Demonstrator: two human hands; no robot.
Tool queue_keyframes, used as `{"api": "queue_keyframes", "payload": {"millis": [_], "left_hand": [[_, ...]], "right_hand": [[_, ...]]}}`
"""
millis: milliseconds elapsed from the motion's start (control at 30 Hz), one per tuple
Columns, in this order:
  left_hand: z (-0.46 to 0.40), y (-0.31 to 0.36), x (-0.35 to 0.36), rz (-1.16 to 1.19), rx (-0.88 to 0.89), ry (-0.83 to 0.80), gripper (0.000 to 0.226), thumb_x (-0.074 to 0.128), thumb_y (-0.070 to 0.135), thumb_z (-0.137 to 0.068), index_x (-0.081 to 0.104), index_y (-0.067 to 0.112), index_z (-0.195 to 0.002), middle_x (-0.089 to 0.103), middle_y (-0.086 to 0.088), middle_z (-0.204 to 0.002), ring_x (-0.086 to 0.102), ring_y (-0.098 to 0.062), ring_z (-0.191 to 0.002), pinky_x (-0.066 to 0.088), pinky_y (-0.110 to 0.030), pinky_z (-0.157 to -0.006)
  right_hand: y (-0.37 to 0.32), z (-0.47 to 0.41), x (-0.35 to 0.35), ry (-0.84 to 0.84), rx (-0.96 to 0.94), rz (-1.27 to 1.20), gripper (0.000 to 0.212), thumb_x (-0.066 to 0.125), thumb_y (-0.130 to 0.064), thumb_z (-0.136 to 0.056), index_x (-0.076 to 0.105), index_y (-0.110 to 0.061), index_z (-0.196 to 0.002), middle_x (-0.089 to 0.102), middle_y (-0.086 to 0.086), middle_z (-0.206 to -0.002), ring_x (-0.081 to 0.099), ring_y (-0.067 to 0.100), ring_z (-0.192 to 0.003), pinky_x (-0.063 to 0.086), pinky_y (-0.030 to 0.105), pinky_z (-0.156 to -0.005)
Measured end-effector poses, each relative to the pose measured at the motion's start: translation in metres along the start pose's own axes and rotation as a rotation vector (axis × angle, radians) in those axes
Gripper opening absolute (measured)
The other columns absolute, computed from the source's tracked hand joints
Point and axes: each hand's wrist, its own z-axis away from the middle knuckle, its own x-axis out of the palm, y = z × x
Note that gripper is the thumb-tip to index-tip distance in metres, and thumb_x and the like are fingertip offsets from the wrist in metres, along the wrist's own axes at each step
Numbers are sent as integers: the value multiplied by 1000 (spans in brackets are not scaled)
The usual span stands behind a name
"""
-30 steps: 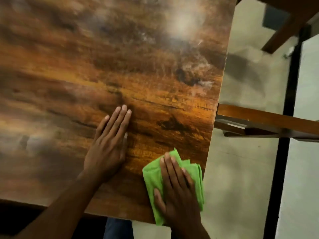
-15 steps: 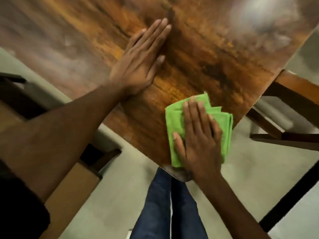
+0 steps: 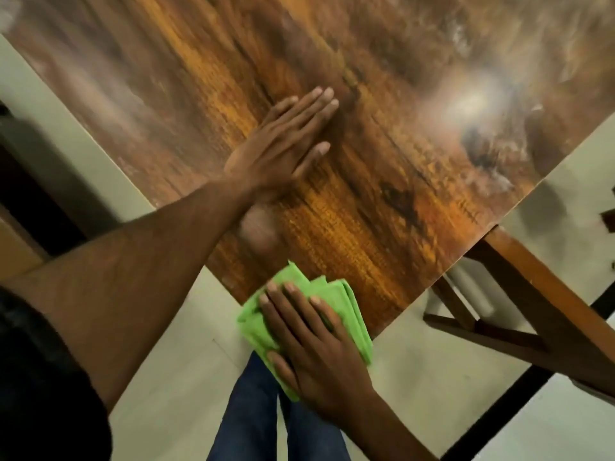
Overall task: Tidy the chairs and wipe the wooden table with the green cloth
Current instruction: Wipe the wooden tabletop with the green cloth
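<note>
Wiping, head view: I press my right hand (image 3: 312, 341) flat on the green cloth (image 3: 349, 304) at the table's near corner, lower centre of frame.
Grip, right: fingers straight and spread over the cloth, nothing curled round it; palm pressure only.
Grip, left: my left hand (image 3: 279, 144) lies flat, fingers together, on the wooden table (image 3: 382, 194), holding nothing, bracing at mid-frame.
Cloth position: folded in layers, partly on the corner, its lower left part overhanging the edge above my jeans (image 3: 253, 420).
Key relation: unwiped surface lies up-frame and to the upper right of the cloth; hazy smears (image 3: 479, 104) sit in the upper right. The right hand is the nearer one to that run.
Cloth axis: long side runs roughly from lower left to upper right, along the near edge.
Obstruction: the left hand sits directly up-frame of the cloth; in my judgement a straight stroke would meet it unless it lifts.
Surroundings: a wooden chair (image 3: 532, 294) stands just beside the table's right edge; pale floor (image 3: 432, 377) below.
Risk, judged: the overhanging cloth could slip off the corner.
</note>
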Motion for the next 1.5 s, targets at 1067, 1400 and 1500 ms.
{"api": "queue_keyframes", "payload": {"millis": [1067,1400,1500], "left_hand": [[108,199,74,-81,-1144,347,63,22,34,-114,10,11,-170,5,-5,-179,1,-15,-165,12,-45,-133],[143,183,28,990,-1127,853,52,50,1,-97,60,5,-148,59,-6,-154,48,-15,-149,30,-46,-130],[147,180,14,1037,-1159,804,49,50,3,-99,63,9,-145,65,1,-147,57,-8,-141,39,-41,-125]], "right_hand": [[159,-62,-39,56,-193,84,73,29,-51,-111,3,-20,-171,-2,-2,-179,0,14,-165,13,42,-131],[75,-10,-12,10,-99,-16,73,26,-48,-113,-4,-15,-170,-11,7,-178,-11,24,-165,5,48,-133],[25,16,8,-36,-151,-70,72,27,-47,-113,-1,-12,-170,-12,9,-178,-16,26,-164,4,49,-133]]}}
